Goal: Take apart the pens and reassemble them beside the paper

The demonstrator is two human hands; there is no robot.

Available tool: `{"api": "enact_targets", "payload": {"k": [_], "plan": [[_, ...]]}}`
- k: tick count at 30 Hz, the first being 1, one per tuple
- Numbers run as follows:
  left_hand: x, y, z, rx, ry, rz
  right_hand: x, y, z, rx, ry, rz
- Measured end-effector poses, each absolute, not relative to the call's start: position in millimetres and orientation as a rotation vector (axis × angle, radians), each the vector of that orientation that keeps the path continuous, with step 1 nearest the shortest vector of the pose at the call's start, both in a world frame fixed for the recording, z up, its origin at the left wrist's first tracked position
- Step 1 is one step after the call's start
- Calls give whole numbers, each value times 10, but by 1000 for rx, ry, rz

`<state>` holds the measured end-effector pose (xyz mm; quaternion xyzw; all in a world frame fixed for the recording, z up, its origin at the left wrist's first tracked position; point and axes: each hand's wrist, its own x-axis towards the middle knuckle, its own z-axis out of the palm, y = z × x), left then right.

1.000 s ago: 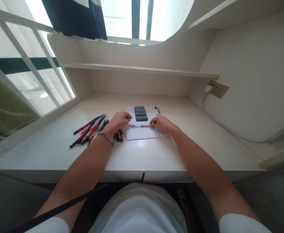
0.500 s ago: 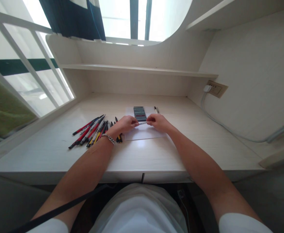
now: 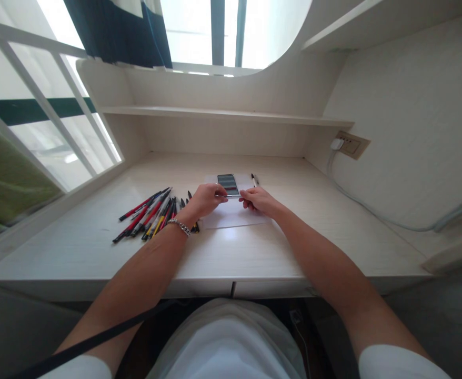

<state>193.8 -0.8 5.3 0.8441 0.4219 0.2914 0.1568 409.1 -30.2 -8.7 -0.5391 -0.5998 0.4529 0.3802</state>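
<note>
A slim, pale pen (image 3: 233,196) stretches between my hands, level above the white paper (image 3: 234,217). My left hand (image 3: 206,200) is closed, pinching the pen's left end between thumb and fingers. At the other end, the fingertips of my right hand (image 3: 258,200) are also closed on it, the remaining fingers curled under. Just behind the pen lies a phone (image 3: 227,183) with a lit screen. A pile of pens (image 3: 148,215), with red, yellow, black and clear parts, spreads to the left of my left hand, which partly hides several of them.
A single white pen with a black tip (image 3: 254,180) lies right of the phone. A low shelf (image 3: 223,112) runs along the back of the desk (image 3: 333,231). On the right wall, a cable (image 3: 357,199) hangs from a socket (image 3: 354,145). White rails stand on the left.
Both hands have lifted slightly with the pen, which now sits a little higher over the phone's near edge. My right fingers have curled more. The pile has not changed.
</note>
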Motion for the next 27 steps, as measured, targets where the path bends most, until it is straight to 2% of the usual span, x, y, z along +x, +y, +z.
{"api": "enact_targets", "payload": {"k": [11, 20, 27], "plan": [[1848, 40, 130, 2496, 1203, 675, 3967, -269, -181, -1390, -1479, 1137], [1842, 84, 91, 2466, 1224, 615, 3983, -285, -127, -1319, -1635, 930], [1851, 63, 31, 2389, 1166, 692, 4010, -310, -59, -1307, -1541, 1038]]}}
